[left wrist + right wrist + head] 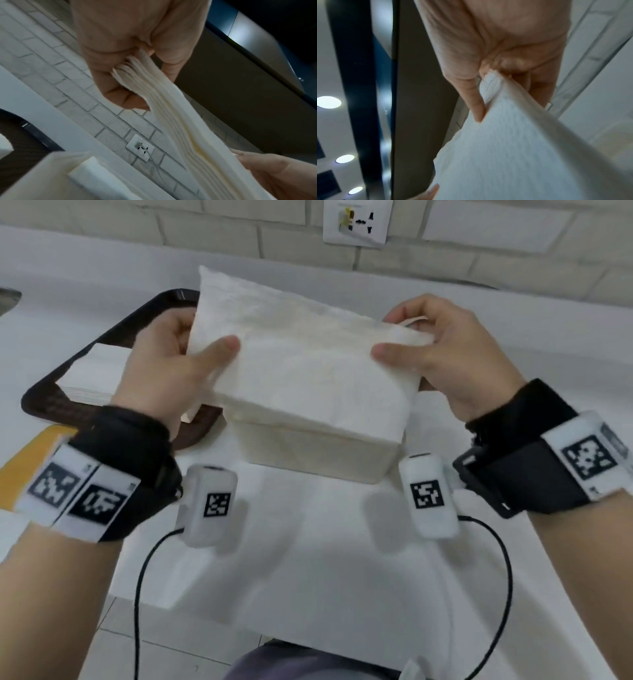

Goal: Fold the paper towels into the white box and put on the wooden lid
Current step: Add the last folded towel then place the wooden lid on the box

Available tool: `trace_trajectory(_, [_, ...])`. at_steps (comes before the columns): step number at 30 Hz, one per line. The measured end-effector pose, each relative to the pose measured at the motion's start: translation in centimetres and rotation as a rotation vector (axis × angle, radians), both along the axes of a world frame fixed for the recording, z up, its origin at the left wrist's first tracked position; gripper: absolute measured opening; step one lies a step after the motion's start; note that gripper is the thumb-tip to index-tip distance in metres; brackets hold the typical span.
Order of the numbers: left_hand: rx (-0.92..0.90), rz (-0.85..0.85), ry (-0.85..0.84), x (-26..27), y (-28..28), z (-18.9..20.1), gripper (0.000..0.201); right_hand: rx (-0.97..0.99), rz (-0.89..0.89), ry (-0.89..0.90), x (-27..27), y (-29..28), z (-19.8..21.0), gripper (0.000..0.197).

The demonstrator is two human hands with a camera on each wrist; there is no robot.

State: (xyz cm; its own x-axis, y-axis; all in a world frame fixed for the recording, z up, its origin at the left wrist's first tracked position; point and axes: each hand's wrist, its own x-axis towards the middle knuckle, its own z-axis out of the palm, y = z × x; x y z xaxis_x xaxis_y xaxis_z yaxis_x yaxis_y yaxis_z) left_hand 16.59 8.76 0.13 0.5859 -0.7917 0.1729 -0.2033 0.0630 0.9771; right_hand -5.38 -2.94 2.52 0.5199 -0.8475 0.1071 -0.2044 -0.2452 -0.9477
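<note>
White paper towels (pixel 301 361), a thick folded stack, are hanging just above the white box (pixel 318 455) as we are gripping them at both ends: our left hand (pixel 171 368) is clamping one end, thumb on top, and our right hand (pixel 445 354) is pinching the other. Left of the box, a dark tray (pixel 51 402) is carrying more towels (pixel 92 378); behind the box, a wall socket (pixel 358 222) is showing.

A stack of paper towels (pixel 301 364) filled the frame's centre, above the box (pixel 315 453) on the counter (pixel 308 559). Left of it lay a tray (pixel 113 333) carrying another towel pile (pixel 90 376). A wall socket (pixel 358 222) sat top centre.
</note>
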Motion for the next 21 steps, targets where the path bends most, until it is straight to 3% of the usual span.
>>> trace_trajectory(5, [0.105, 0.092, -0.136, -0.1, -3.4, -1.7, 0.047, 0.025, -0.038, 0.228, 1.5, -3.0, -2.6, 0.039])
trace_trajectory(11, [0.450, 0.036, -0.556, -0.2, -3.9, -3.1, 0.029, -0.076, 0.048, 0.552, 1.9, -4.1, -4.6, 0.044])
trace_trajectory(16, [0.624, -0.060, -0.869, -0.6, -4.3, -4.0, 0.035, -0.222, 0.135, 0.791, 2.2, -3.8, -4.6, 0.050])
trace_trajectory(18, [0.581, -0.112, -1.069, -0.8, -4.1, -4.2, 0.038, -0.364, 0.138, 0.879, 2.2, -3.1, -4.8, 0.054])
trace_trajectory(21, [0.528, -0.249, -1.345, -1.1, -4.0, -3.6, 0.041, -0.726, 0.150, 0.917, 2.0, -2.1, -4.1, 0.060])
